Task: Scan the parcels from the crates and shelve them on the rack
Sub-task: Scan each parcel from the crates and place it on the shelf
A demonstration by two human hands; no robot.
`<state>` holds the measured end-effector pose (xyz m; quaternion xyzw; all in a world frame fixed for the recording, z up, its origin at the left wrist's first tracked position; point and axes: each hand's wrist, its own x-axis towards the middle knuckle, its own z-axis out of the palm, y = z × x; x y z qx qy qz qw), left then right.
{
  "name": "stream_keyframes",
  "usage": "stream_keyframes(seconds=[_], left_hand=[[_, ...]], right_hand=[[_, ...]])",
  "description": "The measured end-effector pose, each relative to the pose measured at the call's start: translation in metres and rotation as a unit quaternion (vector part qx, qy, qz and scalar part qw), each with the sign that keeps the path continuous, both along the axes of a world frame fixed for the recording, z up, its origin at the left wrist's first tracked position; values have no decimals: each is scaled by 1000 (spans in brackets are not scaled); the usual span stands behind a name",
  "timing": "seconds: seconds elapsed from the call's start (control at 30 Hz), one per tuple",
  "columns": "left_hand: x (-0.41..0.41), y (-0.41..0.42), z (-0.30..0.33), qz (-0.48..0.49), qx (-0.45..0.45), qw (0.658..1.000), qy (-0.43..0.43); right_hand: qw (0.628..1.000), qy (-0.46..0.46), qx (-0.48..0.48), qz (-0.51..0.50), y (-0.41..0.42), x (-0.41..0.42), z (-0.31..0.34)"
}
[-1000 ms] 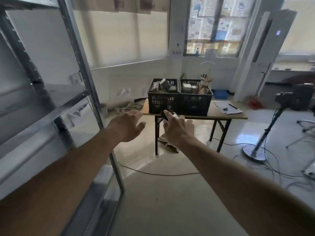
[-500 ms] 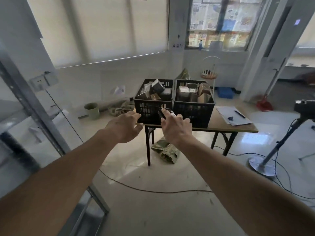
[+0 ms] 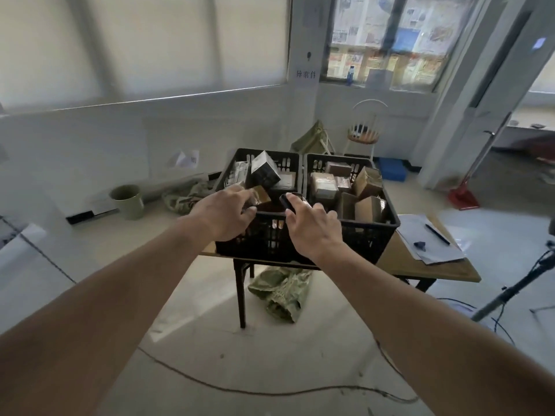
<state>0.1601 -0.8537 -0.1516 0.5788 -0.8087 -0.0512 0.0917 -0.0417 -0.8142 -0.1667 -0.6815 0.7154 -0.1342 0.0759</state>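
Note:
Two black plastic crates stand side by side on a wooden table [image 3: 420, 265]. The left crate [image 3: 264, 241] holds a dark box [image 3: 264, 169] and smaller parcels. The right crate [image 3: 375, 238] holds several brown cardboard parcels [image 3: 365, 180]. My left hand [image 3: 223, 213] reaches over the left crate's front rim, fingers spread, next to a small brown parcel [image 3: 260, 195]. My right hand [image 3: 313, 228] grips a dark handheld scanner [image 3: 287, 201], its tip poking out above my fingers, between the two crates. The rack is out of view.
Papers and a pen [image 3: 432, 238] lie on the table's right side. A green bag [image 3: 282, 292] lies under the table. A cable [image 3: 240, 388] crosses the floor in front. A green bucket [image 3: 127, 201] stands at the left wall; a stand [image 3: 516, 286] stands at the right.
I have moved closer to the table and the rack has left the view. Both hands now reach the crates, the left hand over the left crate's rim.

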Motion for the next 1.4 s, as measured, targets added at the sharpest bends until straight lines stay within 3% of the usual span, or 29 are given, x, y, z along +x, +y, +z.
stream_keyframes(seconds=[0.37, 0.8, 1.1, 1.23, 1.4], left_hand=[[-19, -199, -22, 11, 44, 999, -3], [-79, -371, -81, 140, 126, 982, -11], [-88, -452, -125, 245, 160, 955, 48], [-89, -464, -140, 325, 181, 925, 74], [-89, -477, -142, 337, 185, 911, 151]], right_hand=[[999, -17, 47, -7, -195, -30, -20], [991, -38, 90, 90, -408, -77, -82], [989, -46, 105, 96, -482, -79, -103], [988, -36, 120, 95, -494, -79, -113], [989, -42, 113, 82, -503, -80, -111]])
